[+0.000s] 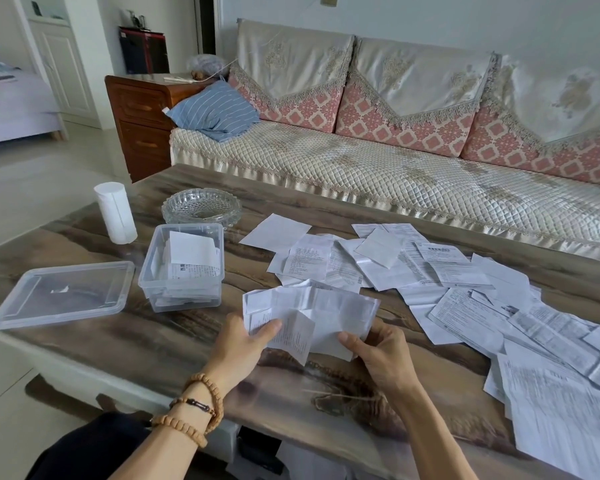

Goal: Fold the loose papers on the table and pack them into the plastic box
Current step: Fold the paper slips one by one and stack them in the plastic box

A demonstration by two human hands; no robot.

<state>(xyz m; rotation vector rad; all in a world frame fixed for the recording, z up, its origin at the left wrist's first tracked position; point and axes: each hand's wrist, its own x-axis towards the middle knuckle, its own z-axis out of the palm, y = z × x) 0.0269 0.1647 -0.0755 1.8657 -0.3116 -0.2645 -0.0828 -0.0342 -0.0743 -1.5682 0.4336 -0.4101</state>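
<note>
I hold a creased white paper (326, 310) above the table's near middle. My left hand (245, 344) pinches its lower left edge, and my right hand (378, 351) pinches its lower right part. A narrow flap of the sheet hangs down between my hands. The clear plastic box (182, 296) stands to the left of the paper, with folded papers (191, 252) inside it. Several loose printed papers (465, 292) are spread over the right half of the table.
The box's clear lid (63, 296) lies flat at the table's left end. A white paper roll (115, 213) and a glass ashtray (201, 206) stand behind the box. A sofa (395, 168) runs along the table's far side. The brown table (187, 341) shows bare near my left hand.
</note>
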